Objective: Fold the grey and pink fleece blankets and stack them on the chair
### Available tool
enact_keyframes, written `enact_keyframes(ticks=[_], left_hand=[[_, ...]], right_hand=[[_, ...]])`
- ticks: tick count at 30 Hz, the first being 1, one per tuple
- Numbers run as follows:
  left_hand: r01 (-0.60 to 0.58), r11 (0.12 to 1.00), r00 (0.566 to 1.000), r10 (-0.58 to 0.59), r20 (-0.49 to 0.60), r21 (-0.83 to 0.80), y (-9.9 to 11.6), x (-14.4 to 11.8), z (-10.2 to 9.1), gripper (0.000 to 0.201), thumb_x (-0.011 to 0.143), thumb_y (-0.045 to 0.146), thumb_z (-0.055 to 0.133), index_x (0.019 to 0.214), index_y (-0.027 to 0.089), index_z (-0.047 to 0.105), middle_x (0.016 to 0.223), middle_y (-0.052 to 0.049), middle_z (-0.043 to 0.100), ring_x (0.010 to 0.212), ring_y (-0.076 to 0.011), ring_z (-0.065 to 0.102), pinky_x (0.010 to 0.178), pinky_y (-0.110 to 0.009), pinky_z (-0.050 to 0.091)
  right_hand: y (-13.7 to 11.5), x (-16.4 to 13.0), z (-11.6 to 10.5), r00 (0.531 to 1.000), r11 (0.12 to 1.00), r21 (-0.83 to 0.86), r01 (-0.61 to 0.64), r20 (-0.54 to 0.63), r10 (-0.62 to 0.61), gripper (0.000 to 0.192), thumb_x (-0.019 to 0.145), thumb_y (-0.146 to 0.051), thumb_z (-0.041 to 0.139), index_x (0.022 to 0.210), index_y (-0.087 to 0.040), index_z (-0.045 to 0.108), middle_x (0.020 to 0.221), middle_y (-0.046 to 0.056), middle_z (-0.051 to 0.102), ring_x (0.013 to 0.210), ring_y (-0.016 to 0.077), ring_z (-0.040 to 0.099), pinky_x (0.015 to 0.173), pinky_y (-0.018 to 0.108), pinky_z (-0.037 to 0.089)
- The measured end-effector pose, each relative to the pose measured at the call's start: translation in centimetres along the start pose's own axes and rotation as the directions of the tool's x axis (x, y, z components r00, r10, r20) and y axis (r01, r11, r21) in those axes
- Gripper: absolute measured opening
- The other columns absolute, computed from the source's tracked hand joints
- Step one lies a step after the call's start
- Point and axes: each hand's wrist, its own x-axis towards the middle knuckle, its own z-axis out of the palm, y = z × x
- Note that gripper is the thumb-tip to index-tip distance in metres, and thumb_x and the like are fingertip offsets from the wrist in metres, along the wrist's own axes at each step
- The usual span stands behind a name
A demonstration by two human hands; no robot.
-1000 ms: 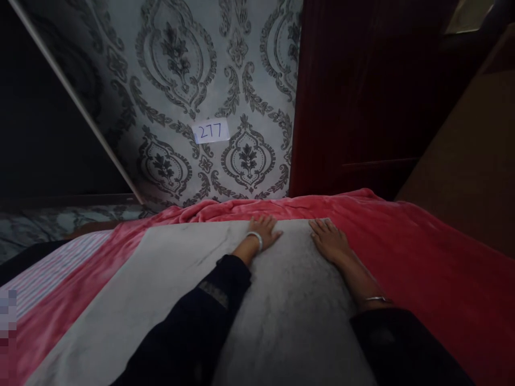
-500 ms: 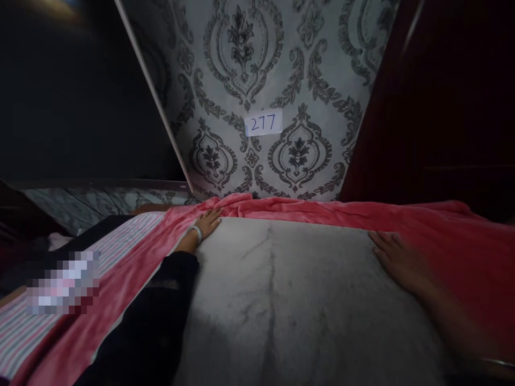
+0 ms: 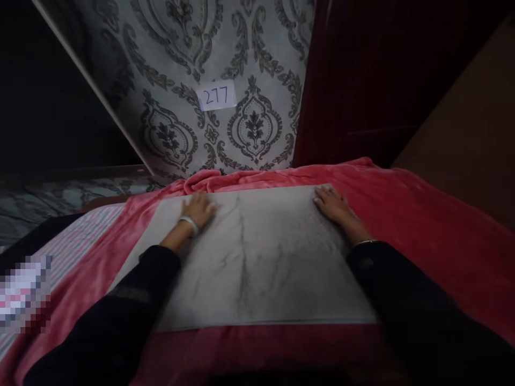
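A grey cloth [image 3: 257, 257] lies spread flat on a red blanket [image 3: 422, 236] that covers a bed. My left hand [image 3: 198, 209] rests flat on the cloth near its far left corner, fingers apart, a white bangle on the wrist. My right hand [image 3: 333, 203] lies flat on the far right corner of the cloth, a thin bangle on that wrist. Both arms wear dark sleeves. Neither hand grips anything.
A patterned grey wall [image 3: 225, 64] with a white label reading 277 [image 3: 216, 96] rises behind the bed. A dark red door or cabinet [image 3: 362, 80] stands to the right. A striped sheet [image 3: 76, 241] shows at the left. The room is dim.
My hands slid apart from the middle of the cloth's far edge to its two far corners. The cloth's near edge has come into view as the camera pulled back.
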Motion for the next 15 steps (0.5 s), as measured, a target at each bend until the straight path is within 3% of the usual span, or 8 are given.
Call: enact_keyframes(ticks=[2, 5, 8, 11, 13, 15], left_hand=[[-0.182, 0.982, 0.980, 0.185, 0.070, -0.046, 6.0, -2.5, 0.7, 0.061, 0.105, 0.041, 0.035, 0.158, 0.011, 0.030, 0.168, -0.020, 0.022, 0.155, -0.0390, 0.017, 0.122, -0.064, 0.017], [-0.397, 0.910, 0.900, 0.412, 0.147, -0.121, 15.1, -6.9, 2.7, 0.066, 0.102, 0.051, 0.041, 0.160, 0.021, 0.029, 0.170, -0.012, 0.020, 0.156, -0.0318, 0.016, 0.125, -0.056, 0.017], [-0.510, 0.845, 0.826, 0.533, 0.182, -0.160, 21.1, -10.7, 5.0, 0.074, 0.098, 0.060, 0.041, 0.161, 0.024, 0.028, 0.169, -0.010, 0.021, 0.157, -0.0338, 0.013, 0.125, -0.061, 0.012], [-0.516, 0.845, 0.834, 0.533, 0.143, -0.139, 22.4, -12.7, 6.4, 0.078, 0.097, 0.065, 0.035, 0.163, 0.026, 0.024, 0.171, -0.010, 0.013, 0.157, -0.0373, 0.005, 0.122, -0.069, 0.003], [-0.473, 0.873, 0.865, 0.486, 0.123, -0.117, 20.8, -13.4, 6.6, 0.075, 0.097, 0.066, 0.035, 0.162, 0.030, 0.026, 0.171, -0.009, 0.011, 0.157, -0.0381, 0.004, 0.121, -0.071, 0.002], [-0.398, 0.914, 0.906, 0.405, 0.121, -0.081, 17.9, -13.9, 6.2, 0.074, 0.096, 0.068, 0.036, 0.161, 0.033, 0.027, 0.171, -0.008, 0.011, 0.157, -0.0395, 0.004, 0.120, -0.071, 0.004]], right_hand=[[-1.0, -2.0, -0.6, 0.999, 0.999, -0.014, 0.029, 0.035, -0.029, 0.060, 0.103, -0.040, 0.024, 0.160, -0.022, 0.032, 0.166, 0.009, 0.030, 0.152, 0.0327, 0.025, 0.120, 0.059, 0.027], [-2.3, -5.8, -0.7, 0.991, 0.994, -0.042, 0.103, 0.085, -0.099, 0.058, 0.103, -0.038, 0.025, 0.160, -0.026, 0.032, 0.167, 0.007, 0.026, 0.153, 0.0323, 0.025, 0.119, 0.058, 0.029], [-3.0, -9.6, 0.2, 0.992, 0.991, -0.086, 0.103, 0.083, -0.096, 0.057, 0.103, -0.037, 0.026, 0.159, -0.029, 0.033, 0.168, 0.005, 0.025, 0.153, 0.0316, 0.024, 0.118, 0.058, 0.030], [-3.0, -12.1, 1.3, 0.996, 0.988, -0.128, 0.090, -0.009, -0.092, 0.057, 0.104, -0.037, 0.022, 0.160, -0.028, 0.032, 0.167, 0.005, 0.027, 0.153, 0.0302, 0.025, 0.120, 0.057, 0.027], [-2.9, -12.8, 1.8, 0.992, 0.987, -0.131, 0.093, -0.069, -0.103, 0.057, 0.104, -0.037, 0.022, 0.159, -0.026, 0.034, 0.166, 0.006, 0.030, 0.152, 0.0300, 0.027, 0.120, 0.056, 0.027], [-2.8, -13.0, 2.2, 0.989, 0.988, -0.122, 0.093, -0.104, -0.106, 0.057, 0.104, -0.038, 0.023, 0.158, -0.026, 0.037, 0.165, 0.006, 0.034, 0.151, 0.0302, 0.030, 0.119, 0.056, 0.028]])
